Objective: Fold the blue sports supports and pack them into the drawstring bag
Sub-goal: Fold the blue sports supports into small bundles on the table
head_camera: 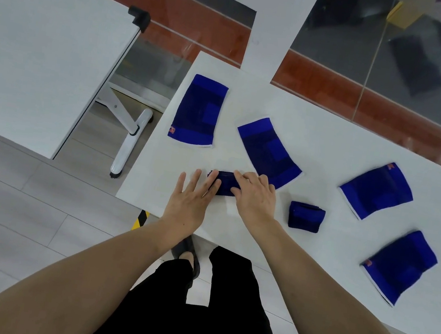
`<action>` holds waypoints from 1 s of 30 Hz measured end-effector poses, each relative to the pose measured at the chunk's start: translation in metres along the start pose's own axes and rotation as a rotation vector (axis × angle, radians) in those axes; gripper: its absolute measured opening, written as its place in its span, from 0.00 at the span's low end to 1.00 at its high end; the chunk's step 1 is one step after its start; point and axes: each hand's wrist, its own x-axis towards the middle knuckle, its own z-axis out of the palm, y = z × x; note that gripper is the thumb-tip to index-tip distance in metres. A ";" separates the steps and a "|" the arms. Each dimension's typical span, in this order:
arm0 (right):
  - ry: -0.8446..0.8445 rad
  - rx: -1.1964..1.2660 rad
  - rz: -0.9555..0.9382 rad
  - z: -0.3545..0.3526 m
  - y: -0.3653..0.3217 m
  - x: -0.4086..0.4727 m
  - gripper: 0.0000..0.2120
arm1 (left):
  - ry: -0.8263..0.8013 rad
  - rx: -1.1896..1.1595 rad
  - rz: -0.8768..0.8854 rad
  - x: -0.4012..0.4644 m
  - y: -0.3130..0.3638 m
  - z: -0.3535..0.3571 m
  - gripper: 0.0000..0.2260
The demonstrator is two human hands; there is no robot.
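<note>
Several blue sports supports lie on the white table point(316, 140). A small folded support point(225, 186) sits near the table's front left edge, partly covered by both hands. My left hand point(190, 202) lies flat with fingers spread, its fingertips on the support's left end. Curled over the right end is my right hand point(256, 197), pressing down on it. Another folded support point(305, 217) rests just right of my hands. Flat supports lie at the far left point(198, 111), the middle point(268, 151), the right point(377, 190) and the near right point(399, 265). No drawstring bag is in view.
A second white table point(40, 48) stands to the left across a gap, with its white leg and castor point(128, 148) on the grey floor. My legs in black trousers and a sandalled foot point(187, 252) are below the table edge. A glass wall runs behind.
</note>
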 end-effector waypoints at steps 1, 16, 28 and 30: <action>-0.003 0.006 0.002 0.000 -0.001 0.000 0.22 | 0.002 0.006 0.005 0.000 -0.001 -0.001 0.34; 0.121 0.334 0.062 -0.020 0.040 -0.010 0.17 | 0.190 -0.281 -0.093 0.012 0.025 -0.039 0.19; 0.117 0.466 0.264 -0.034 0.119 0.035 0.17 | 0.257 -0.398 -0.228 0.052 0.078 -0.058 0.18; 0.086 0.455 0.250 -0.035 0.122 0.043 0.18 | 0.243 -0.415 -0.277 0.056 0.081 -0.059 0.18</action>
